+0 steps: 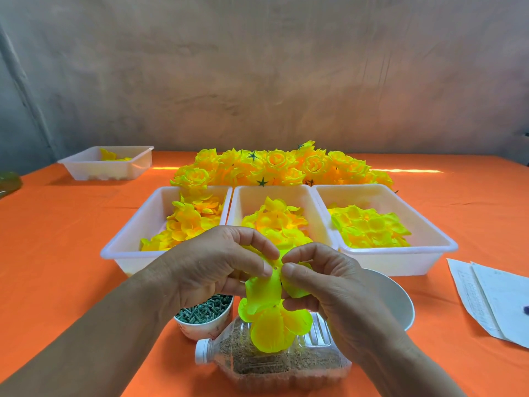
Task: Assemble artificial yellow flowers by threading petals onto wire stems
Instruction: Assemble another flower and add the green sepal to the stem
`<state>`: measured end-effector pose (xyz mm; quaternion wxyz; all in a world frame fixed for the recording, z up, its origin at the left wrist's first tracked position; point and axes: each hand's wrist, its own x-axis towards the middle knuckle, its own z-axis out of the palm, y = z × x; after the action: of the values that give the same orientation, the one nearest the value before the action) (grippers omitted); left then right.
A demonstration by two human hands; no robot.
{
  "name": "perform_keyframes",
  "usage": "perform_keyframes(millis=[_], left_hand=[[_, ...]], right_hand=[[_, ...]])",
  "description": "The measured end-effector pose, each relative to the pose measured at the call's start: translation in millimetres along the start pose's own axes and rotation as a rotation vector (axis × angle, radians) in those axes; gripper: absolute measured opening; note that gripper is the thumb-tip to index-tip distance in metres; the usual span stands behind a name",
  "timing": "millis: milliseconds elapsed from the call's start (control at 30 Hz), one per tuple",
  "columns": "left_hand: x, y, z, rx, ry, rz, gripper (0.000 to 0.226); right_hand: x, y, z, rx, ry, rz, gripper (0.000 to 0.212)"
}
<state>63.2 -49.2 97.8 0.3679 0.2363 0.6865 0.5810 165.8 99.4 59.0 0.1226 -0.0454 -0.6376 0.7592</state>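
A stack of bright yellow petal pieces (pixel 266 316) hangs between my two hands above the table's near edge. My left hand (pixel 217 267) pinches the top of the stack with thumb and fingers. My right hand (pixel 323 285) pinches the same petals from the right, fingertips meeting the left ones. Any wire stem is hidden inside the petals. Three white trays hold loose yellow petals: left tray (pixel 134 233), middle tray (pixel 249 199), right tray (pixel 429 253). Behind them lies a heap of finished yellow flowers (pixel 280 166).
A paper cup of small green parts (pixel 206 313) stands under my left hand. A clear plastic bottle with brown grains (pixel 274 362) lies on its side below the petals. A white bowl (pixel 398 302), papers (pixel 492 299) at right, another tray (pixel 111 164) far left.
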Motion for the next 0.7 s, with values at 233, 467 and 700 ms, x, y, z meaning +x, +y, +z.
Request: perform_keyframes(millis=[233, 467, 700], left_hand=[[0.3, 1.5, -1.1, 0.008, -0.009, 0.002, 0.025], [0.8, 2.8, -0.4, 0.033, -0.008, 0.001, 0.025], [1.3, 4.1, -2.5, 0.017, -0.021, 0.015, 0.027]], right_hand=[[-4.9, 4.1, 1.8, 0.008, 0.024, -0.039, 0.019], [-9.2, 9.0, 5.9, 0.051, 0.063, -0.054, 0.021], [-11.2, 11.4, 8.4, 0.044, 0.083, -0.083, 0.022]])
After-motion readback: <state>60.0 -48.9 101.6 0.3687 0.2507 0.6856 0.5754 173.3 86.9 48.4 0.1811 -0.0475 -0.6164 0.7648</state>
